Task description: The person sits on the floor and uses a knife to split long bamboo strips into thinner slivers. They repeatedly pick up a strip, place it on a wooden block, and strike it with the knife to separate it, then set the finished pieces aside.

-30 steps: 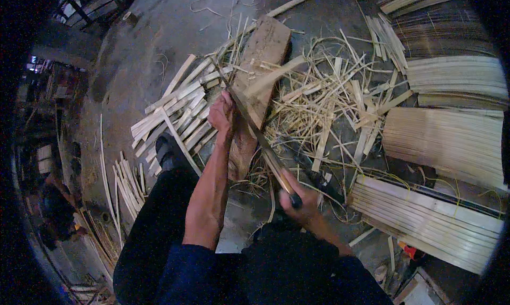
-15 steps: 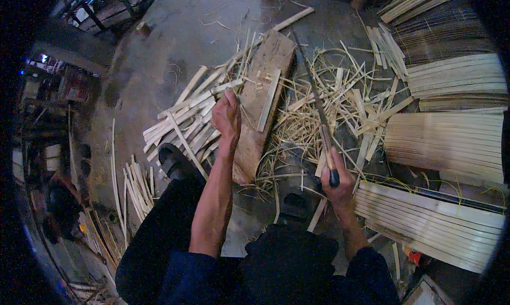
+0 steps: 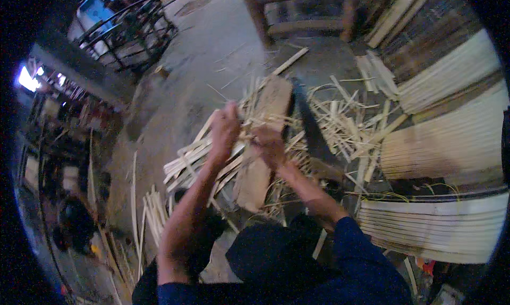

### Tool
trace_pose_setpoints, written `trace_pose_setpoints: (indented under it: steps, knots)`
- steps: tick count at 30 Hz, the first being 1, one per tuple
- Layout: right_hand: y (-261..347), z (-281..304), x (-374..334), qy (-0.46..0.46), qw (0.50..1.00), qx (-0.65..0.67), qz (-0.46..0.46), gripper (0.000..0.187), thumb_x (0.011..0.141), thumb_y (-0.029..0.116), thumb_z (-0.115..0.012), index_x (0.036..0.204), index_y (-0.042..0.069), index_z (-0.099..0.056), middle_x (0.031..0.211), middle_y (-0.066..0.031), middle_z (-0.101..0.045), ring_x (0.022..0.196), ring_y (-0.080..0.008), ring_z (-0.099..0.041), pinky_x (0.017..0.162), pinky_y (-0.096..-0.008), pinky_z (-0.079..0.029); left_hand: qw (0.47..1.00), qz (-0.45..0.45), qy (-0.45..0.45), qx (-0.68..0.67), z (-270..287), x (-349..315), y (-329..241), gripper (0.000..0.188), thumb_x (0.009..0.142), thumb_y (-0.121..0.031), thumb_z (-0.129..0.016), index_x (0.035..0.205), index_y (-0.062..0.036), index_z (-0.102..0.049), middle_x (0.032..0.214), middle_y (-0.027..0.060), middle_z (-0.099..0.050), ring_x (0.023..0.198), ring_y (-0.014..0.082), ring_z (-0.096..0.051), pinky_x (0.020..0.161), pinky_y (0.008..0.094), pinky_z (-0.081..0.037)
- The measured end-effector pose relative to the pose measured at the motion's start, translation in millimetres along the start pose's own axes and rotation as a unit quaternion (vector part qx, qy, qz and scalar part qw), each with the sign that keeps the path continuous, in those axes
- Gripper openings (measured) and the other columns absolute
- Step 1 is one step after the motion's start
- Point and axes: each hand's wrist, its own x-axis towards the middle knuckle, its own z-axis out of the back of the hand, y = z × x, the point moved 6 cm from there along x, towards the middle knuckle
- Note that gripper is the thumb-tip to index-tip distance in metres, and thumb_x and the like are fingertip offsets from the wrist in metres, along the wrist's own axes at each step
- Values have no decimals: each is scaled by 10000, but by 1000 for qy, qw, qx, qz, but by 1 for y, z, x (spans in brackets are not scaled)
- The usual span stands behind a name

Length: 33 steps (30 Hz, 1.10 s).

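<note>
My left hand (image 3: 225, 129) is closed at the left side of a thick wooden plank (image 3: 252, 180), over a pile of pale split strips (image 3: 188, 164); what its fingers pinch is blurred. Across the plank's middle, close to the left hand, reaches my right hand (image 3: 269, 145), bent down among thin pale pieces, its fingers smeared by motion. To the right of the plank is a long, dark-bladed tool (image 3: 312, 127), which looks like a handsaw with a wooden handle, resting over a heap of shavings (image 3: 345, 124). Neither hand is on it.
Bundles of flat slats (image 3: 435, 225) are stacked along the right. A wooden frame with rungs (image 3: 305, 26) stands at the far side. More strips (image 3: 153, 212) lie near my left leg. Dark clutter (image 3: 74, 214) lines the left edge.
My right hand has let go of the bladed tool and moved left onto the plank beside my left hand. The tool now shows its broad side. The view has tilted up.
</note>
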Motion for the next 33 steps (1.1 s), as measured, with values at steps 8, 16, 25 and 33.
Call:
trace_pose_setpoints:
  steps: [8,16,25,33]
  knots:
    - [27,55,-81,155,980,111,-54,304,847,215,-543,1139,136,-516,765,-117,-601,583,-330,-580,501,-425,-479,944,-211,-148,206,173,104,-26,329,917,-303,-484,767,-19,-556,635,101,-499,611,201,-548,526,365,-408]
    - [-134,268,11,-35,928,-370,-34,387,907,304,-466,1182,36,-519,1063,-202,-559,897,-379,-556,782,-441,-448,906,-226,37,356,175,59,-23,320,894,-314,-457,890,-17,-578,649,168,-572,658,325,-595,620,416,-466]
    - [18,79,-37,186,972,-64,-127,153,871,146,-556,958,33,-613,905,-141,-609,851,-317,-593,752,-371,-471,932,-12,216,291,51,-200,148,353,876,-413,-467,730,-143,-641,520,135,-577,449,333,-577,423,454,-454]
    - [37,9,-38,225,968,-85,-71,165,874,166,-546,924,28,-621,861,-173,-590,833,-351,-585,721,-428,-474,965,-26,140,222,22,-147,170,451,882,-493,-440,1016,-103,-622,1010,162,-617,891,298,-617,789,476,-464]
